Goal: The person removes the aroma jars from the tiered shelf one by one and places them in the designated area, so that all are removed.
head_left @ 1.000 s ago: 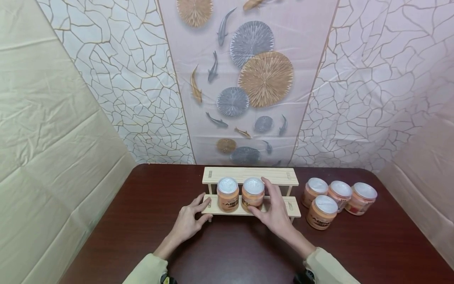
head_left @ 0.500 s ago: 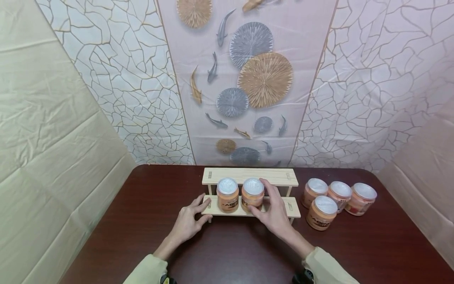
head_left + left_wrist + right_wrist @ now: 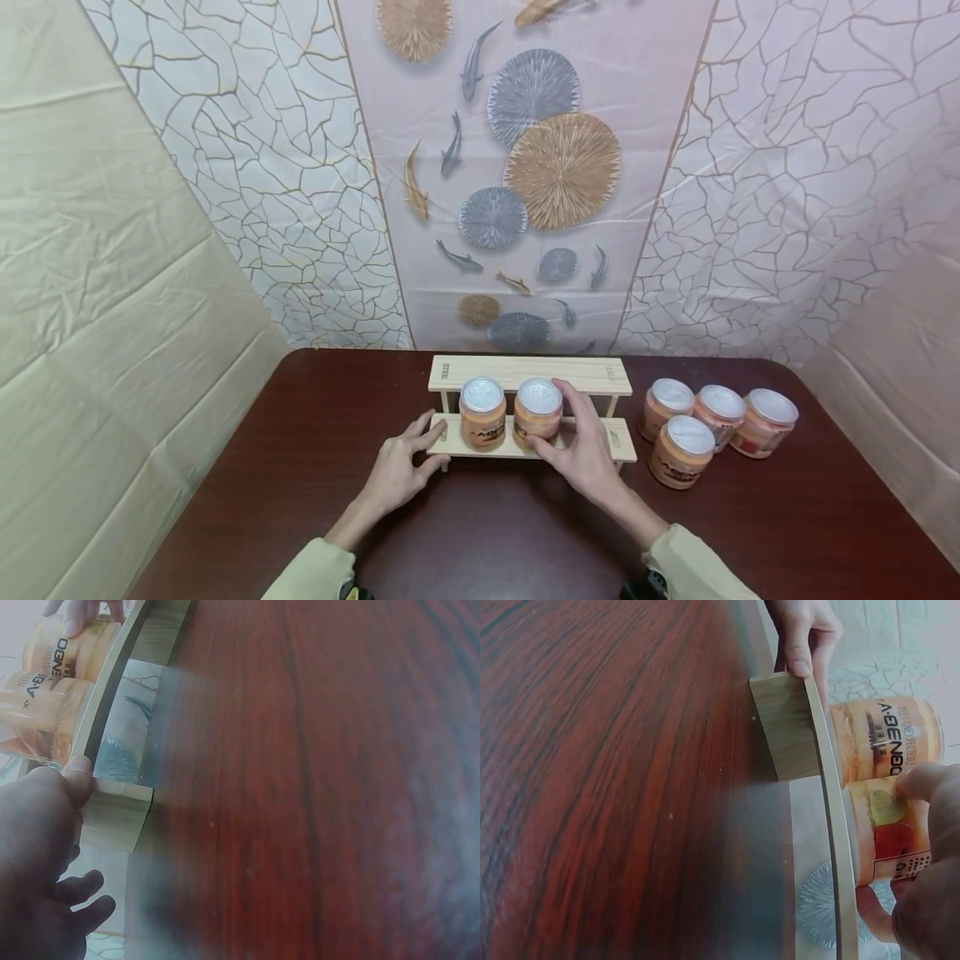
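Note:
A two-tier wooden shelf rack (image 3: 529, 374) stands near the back of the table. Two orange-labelled jars with white lids, a left jar (image 3: 483, 414) and a right jar (image 3: 534, 428), stand side by side on its lower board. My right hand (image 3: 581, 446) holds the right jar between thumb and fingers, with the thumb on its front in the right wrist view. With thumb and fingers, my left hand (image 3: 397, 467) grips the left end of the lower board; in the left wrist view the thumb (image 3: 78, 780) lies on the board's front edge.
Several similar jars (image 3: 681, 454) stand in a group on the dark red-brown table (image 3: 480, 533), right of the rack. Behind the table hangs a patterned cloth (image 3: 517, 250). Beige cloth walls (image 3: 135, 333) flank the left and right sides.
The right jar has shifted slightly rightward in my right hand, so the gap between the two jars is a little wider. My left hand keeps its grip on the board.

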{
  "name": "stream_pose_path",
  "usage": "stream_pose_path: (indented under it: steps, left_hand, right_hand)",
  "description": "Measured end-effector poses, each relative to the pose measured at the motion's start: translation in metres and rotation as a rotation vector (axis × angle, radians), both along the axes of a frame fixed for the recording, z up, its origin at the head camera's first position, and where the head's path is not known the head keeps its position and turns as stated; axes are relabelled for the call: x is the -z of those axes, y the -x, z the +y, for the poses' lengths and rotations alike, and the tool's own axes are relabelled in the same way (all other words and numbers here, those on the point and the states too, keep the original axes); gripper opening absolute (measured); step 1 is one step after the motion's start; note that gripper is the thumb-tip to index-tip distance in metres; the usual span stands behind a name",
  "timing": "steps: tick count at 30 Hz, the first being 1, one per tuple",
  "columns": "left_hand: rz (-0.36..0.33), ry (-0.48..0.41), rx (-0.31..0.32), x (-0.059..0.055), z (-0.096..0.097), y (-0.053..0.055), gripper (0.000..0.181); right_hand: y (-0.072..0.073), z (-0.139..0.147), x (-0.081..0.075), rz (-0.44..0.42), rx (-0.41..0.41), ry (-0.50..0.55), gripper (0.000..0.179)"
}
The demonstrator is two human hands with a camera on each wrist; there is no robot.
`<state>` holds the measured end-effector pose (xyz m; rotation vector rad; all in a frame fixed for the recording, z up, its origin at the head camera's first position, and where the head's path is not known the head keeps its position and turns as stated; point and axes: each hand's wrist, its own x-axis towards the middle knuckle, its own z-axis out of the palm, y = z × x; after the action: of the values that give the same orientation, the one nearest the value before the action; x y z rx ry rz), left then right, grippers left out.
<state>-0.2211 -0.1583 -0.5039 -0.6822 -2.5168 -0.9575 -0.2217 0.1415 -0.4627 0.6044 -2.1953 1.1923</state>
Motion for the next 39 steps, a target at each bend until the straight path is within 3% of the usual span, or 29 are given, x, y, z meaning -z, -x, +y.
stream_pose_path:
  steps: [10, 27, 32, 39]
  left_hand:
    - [-0.013, 0.012, -0.006, 0.000, 0.000, 0.000, 0.052]
    - [-0.013, 0.003, -0.002, -0.001, 0.000, 0.000, 0.051]
    - [-0.013, 0.006, 0.001, -0.001, 0.000, 0.000, 0.050]
    - [-0.022, 0.004, -0.002, -0.001, 0.000, 0.000, 0.051]
  right_hand:
    - [-0.002, 0.010, -0.005, 0.006, -0.054, 0.034, 0.086]
    - [-0.008, 0.038, -0.020, 0.101, 0.032, -0.063, 0.089]
    - [-0.012, 0.049, -0.029, 0.103, 0.030, -0.052, 0.092]
    - [-0.018, 0.064, -0.046, 0.090, -0.034, 0.001, 0.092]
